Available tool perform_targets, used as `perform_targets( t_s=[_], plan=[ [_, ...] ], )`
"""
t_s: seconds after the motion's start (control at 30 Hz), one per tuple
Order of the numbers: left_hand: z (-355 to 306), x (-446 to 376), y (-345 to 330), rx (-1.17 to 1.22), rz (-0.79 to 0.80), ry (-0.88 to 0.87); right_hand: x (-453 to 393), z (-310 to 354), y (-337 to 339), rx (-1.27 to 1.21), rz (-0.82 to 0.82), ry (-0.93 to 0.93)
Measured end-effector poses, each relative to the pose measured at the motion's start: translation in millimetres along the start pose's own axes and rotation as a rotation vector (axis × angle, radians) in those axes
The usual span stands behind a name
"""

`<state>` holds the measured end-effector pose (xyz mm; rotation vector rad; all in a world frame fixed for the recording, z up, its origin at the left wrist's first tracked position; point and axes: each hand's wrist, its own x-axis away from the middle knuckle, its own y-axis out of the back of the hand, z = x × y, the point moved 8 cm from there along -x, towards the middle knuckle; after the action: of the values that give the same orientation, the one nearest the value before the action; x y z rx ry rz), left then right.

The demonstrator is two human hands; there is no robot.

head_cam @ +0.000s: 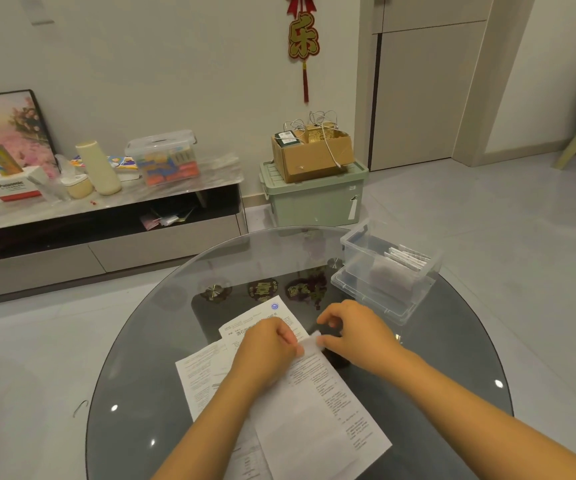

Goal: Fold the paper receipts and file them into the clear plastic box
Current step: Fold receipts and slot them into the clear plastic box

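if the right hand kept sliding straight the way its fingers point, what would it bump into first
The right hand points leftward across the paper's top edge, so it would probably meet the left hand first, which pinches the same folded corner of the receipt. They look almost touching, though depth is unclear.

Round smoked-glass table (148, 393), dark base visible through the top. Clear plastic box (388, 268) at far right edge, standing on its lid (366, 299), folded slips upright inside at its right end. Loose printed sheets nearer than box, to its left: long receipt (317, 417) on top, sheet with blue seal (272, 315) closest to box, another sheet (198, 379) farthest left. Pale tile floor around table.
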<state>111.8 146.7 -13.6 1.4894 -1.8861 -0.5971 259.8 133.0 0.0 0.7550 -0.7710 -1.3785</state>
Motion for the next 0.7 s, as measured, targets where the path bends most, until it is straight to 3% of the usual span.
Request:
perform_targets(
  t_s=[0.1, 0.2, 0.33, 0.47, 0.7],
  plan=[
    [-7.0, -2.5, 8.9, 0.284, -0.056, 0.073, -0.3, -13.6, 18.9, -0.212, -0.057, -0.109],
    [-21.4, -5.5, 0.2, 0.578, -0.008, 0.115, -0.6, -19.5, 29.2, -0.503, -0.049, -0.183],
    [-59.0, -12.1, -16.8, 0.771, 0.049, 0.086, 0.1, -24.3, 55.3, -0.740, -0.179, -0.164],
    [-89.2, -21.0, -23.2, 0.841, 0.054, 0.030, -0.4, -37.6, 80.2, -0.804, -0.337, -0.192],
    [-139.4, -44.0, -28.1, 0.797, 0.045, -0.126, -2.2, -62.8, 122.8, -0.627, -0.601, -0.214]
  ],
)
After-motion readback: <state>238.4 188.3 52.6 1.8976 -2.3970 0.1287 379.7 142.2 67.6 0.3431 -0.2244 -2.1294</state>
